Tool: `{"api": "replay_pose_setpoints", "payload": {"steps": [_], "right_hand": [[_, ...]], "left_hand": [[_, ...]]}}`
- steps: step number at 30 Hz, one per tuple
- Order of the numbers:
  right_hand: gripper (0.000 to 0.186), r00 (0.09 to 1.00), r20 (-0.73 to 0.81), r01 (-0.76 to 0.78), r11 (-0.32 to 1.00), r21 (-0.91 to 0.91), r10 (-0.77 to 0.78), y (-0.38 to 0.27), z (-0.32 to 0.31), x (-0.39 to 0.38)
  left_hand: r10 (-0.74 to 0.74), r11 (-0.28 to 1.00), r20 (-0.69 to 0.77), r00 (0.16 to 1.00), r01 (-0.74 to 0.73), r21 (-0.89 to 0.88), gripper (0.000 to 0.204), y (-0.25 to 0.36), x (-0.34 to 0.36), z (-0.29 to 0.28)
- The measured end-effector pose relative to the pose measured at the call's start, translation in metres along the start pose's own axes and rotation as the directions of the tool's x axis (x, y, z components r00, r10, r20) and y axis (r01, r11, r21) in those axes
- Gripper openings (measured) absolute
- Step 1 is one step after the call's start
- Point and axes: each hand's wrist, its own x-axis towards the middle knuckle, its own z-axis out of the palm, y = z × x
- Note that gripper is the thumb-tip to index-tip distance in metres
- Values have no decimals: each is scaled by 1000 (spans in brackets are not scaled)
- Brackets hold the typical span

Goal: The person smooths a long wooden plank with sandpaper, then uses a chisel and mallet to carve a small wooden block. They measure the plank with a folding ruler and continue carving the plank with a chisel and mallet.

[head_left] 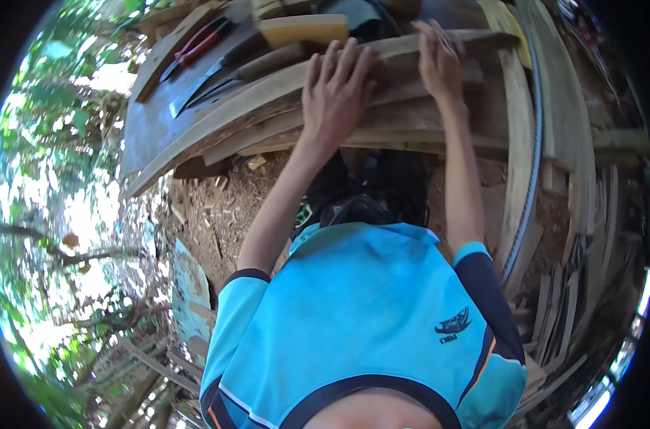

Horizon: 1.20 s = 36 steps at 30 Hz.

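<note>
A person's left grip [333,93] rested fingers apart on a long wooden plank [239,109] lying across the tabletop's [144,136] near side, while the right grip's [439,64] closure at the right could not be told; the plank looked stiff, fairly heavy and sturdy, best held by both edges at well-spaced points.

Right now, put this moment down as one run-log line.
left hand: spread on long wooden board | right hand: at same board, farther right | beyond board: red-handled tool, yellowish block
</note>
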Motion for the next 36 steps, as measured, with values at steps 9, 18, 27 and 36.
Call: {"api": "replay_pose_setpoints", "payload": {"steps": [9,18,27,36], "right_hand": [[27,978,130,184,966,-183,-162,15,-12,-7],[24,989,119,105,977,-185,-84,2,-4,-1],[30,986,-124,-143,938,-317,109,-31,-81,-18],[33,644,-266,-713,438,-547,717,-31,-188,-99]], "left_hand": [[-652,748,104,751,614,253,38,-125,-101,-98],[-556,752,107,825,444,488,42,-177,-136,-99],[-293,952,185,938,269,148,59,-49,-8,-39],[-207,967,-172,963,228,112,58,-75,11,-44]]}}
